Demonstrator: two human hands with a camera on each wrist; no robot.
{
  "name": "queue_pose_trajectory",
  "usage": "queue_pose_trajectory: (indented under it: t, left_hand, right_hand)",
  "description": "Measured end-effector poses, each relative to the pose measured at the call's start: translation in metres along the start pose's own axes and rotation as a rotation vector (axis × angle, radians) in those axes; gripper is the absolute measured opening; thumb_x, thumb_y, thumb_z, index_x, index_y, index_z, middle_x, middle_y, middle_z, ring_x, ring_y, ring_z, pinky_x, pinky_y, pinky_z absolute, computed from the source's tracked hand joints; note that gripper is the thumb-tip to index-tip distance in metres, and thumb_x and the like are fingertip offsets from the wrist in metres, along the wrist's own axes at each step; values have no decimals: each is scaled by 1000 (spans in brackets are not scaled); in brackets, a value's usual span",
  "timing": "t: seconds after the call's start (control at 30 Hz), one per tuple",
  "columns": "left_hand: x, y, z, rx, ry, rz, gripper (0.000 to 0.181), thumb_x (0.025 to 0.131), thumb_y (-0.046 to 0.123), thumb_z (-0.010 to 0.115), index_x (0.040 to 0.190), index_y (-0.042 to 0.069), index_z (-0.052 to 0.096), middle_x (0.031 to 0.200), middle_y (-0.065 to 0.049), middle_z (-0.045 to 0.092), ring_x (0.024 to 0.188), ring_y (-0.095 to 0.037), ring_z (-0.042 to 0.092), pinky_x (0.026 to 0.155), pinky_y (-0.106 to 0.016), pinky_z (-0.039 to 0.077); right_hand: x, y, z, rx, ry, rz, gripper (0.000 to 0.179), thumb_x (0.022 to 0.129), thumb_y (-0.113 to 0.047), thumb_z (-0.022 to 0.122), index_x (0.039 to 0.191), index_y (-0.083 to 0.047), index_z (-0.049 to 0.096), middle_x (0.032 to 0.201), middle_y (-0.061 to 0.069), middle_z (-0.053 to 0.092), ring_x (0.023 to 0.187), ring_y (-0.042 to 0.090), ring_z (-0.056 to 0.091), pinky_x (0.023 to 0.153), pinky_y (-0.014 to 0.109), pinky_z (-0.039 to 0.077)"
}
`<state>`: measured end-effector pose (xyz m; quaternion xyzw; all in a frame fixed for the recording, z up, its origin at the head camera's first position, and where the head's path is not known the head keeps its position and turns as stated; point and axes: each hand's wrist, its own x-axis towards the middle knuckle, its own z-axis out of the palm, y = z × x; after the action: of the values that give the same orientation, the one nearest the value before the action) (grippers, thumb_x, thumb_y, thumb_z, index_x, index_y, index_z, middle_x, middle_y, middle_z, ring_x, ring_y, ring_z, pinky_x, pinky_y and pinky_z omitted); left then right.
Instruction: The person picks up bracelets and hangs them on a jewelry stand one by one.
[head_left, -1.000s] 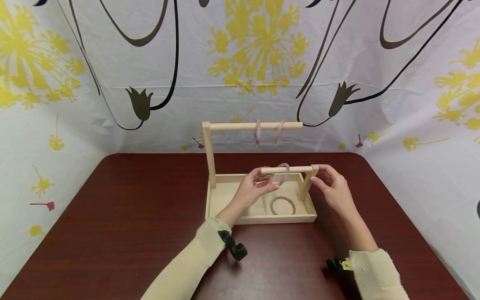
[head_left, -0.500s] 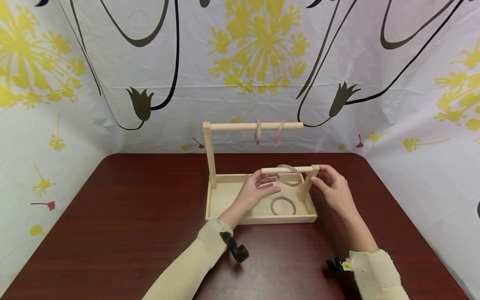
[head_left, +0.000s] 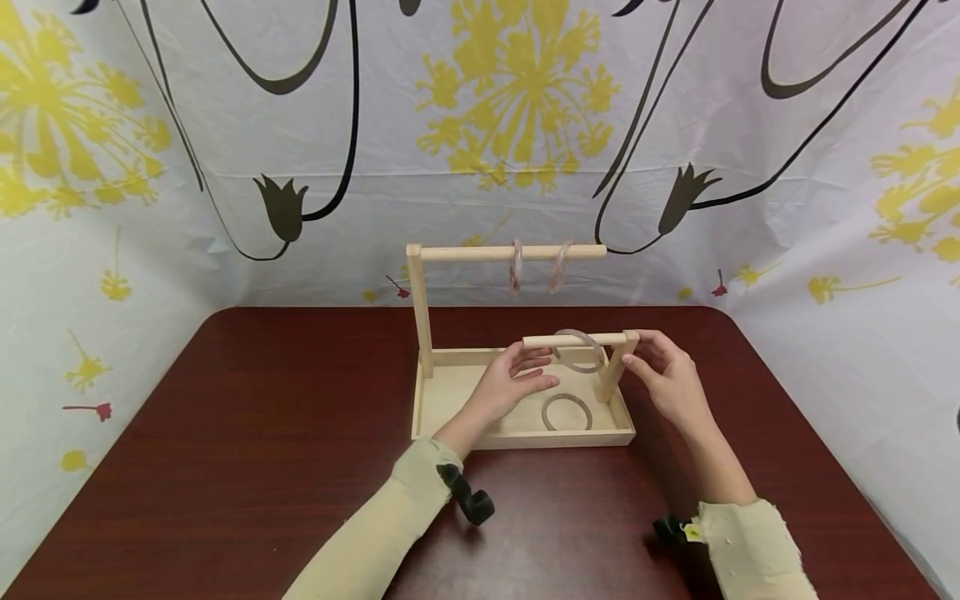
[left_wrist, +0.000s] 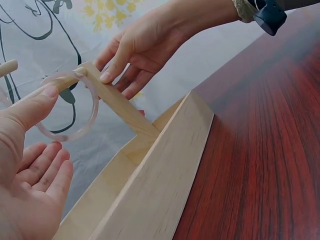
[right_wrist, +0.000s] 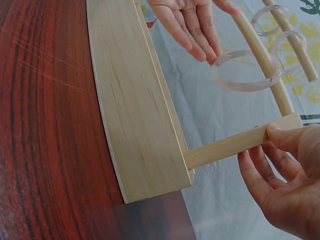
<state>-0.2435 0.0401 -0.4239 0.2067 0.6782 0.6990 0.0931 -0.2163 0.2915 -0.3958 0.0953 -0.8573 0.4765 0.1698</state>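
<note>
A pale translucent bangle [right_wrist: 245, 87] hangs tilted on the lower bar [head_left: 540, 341] of a wooden display stand. My left hand [head_left: 501, 385] is just left of it, fingers spread and relaxed; its fingertips are by the bangle's lower edge, and I cannot tell if they touch. My right hand [head_left: 670, 375] pinches the top of the stand's short post [head_left: 611, 375] between thumb and fingers. Another bangle [head_left: 544, 412] lies flat in the stand's tray [head_left: 555, 440]. Two pinkish bangles, one left [head_left: 516, 279] and one right [head_left: 558, 273], hang from the upper bar [head_left: 465, 252].
The stand's tall post [head_left: 420, 312] rises at the tray's left end. Beneath is a dark red-brown wooden table [head_left: 300, 400]. A white sheet [head_left: 375, 133] printed with yellow flowers hangs behind and at both sides.
My left fingers have let go of the bangle on the lower bar. It has swung to the right and tilts differently. My right hand stays on the post.
</note>
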Motion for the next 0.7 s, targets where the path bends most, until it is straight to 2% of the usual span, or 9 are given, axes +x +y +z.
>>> queue_pose_trajectory:
  t: [0.27, 0.4, 0.57, 0.7]
  left_hand:
    - [-1, -4, -4, 39, -32, 22, 52, 91, 1, 70, 138, -4, 50, 140, -22, 57, 131, -35, 56, 109, -34, 48]
    - [-2, -5, -5, 47, -50, 4, 54, 91, 2, 71, 140, -3, 49, 142, -21, 56, 132, -36, 54, 109, -35, 48]
    - [-3, -7, -6, 25, -79, -20, 55, 91, 1, 70, 141, -3, 48, 143, -22, 54, 134, -40, 51, 111, -38, 46]
    - [-3, -9, -7, 46, -96, -38, 54, 91, 2, 70, 140, -2, 49, 143, -21, 55, 134, -38, 52, 111, -38, 46]
  right_hand:
    - [0, 0, 0, -9, 2, -4, 30, 96, -7, 65, 124, 1, 60, 99, -29, 60, 93, -18, 56, 83, 2, 43]
    - [0, 0, 0, -9, 2, 3, 30, 96, -7, 64, 125, 2, 59, 98, -30, 59, 94, -19, 55, 83, 2, 43]
    - [-1, 0, 0, -10, 1, 3, 30, 96, -7, 65, 124, 3, 59, 101, -25, 61, 94, -19, 55, 84, 1, 42]
    - [-1, -1, 0, -23, 2, 3, 30, 96, -8, 65, 124, 2, 60, 103, -19, 64, 94, -18, 56, 84, 2, 43]
